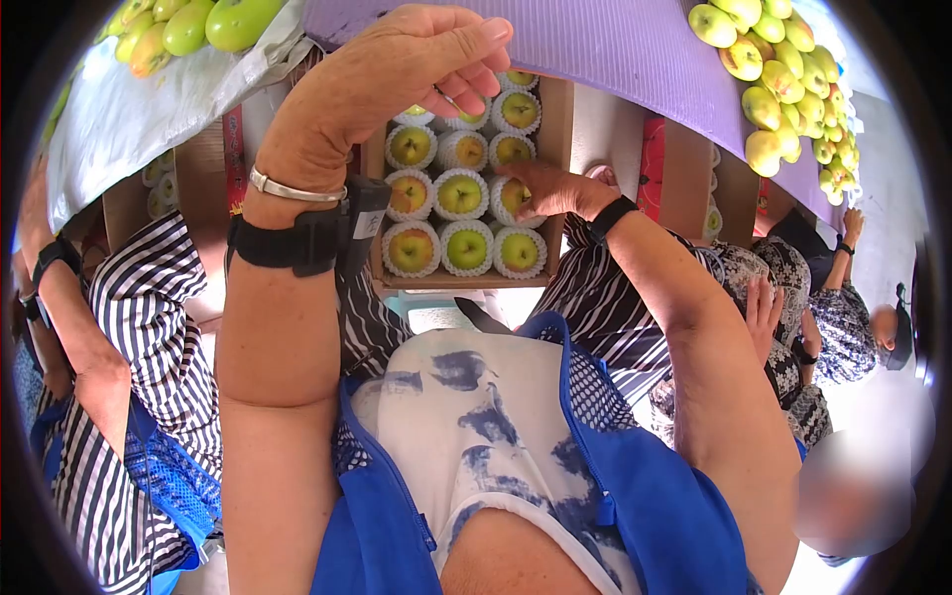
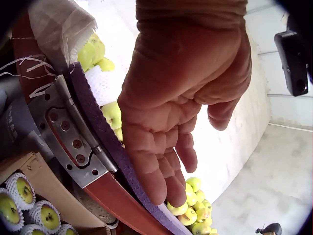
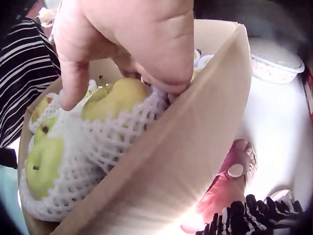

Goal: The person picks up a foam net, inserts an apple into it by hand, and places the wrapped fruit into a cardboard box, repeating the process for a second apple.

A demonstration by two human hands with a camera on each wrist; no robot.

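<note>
My left hand (image 1: 407, 69) is raised above the edge of the purple-covered table, its palm bare and its fingers loosely extended in the left wrist view. Below it stands a cardboard box (image 1: 461, 282) with rows of green-yellow apples, each in a white foam net. At the box's right side, my right hand (image 1: 565, 188) grips a netted apple (image 3: 117, 98) from above. Its thumb lies on one side of the fruit, the other fingers between the fruit and the box wall. Next to that one sits another netted apple (image 3: 44, 166).
Loose apples (image 1: 783, 84) are heaped on the purple table cover (image 1: 615, 40) at the right, more apples (image 1: 238, 22) at the upper left. A metal hinge (image 2: 73, 134) is fixed along the table edge. Other people in striped and patterned clothes are close on both sides.
</note>
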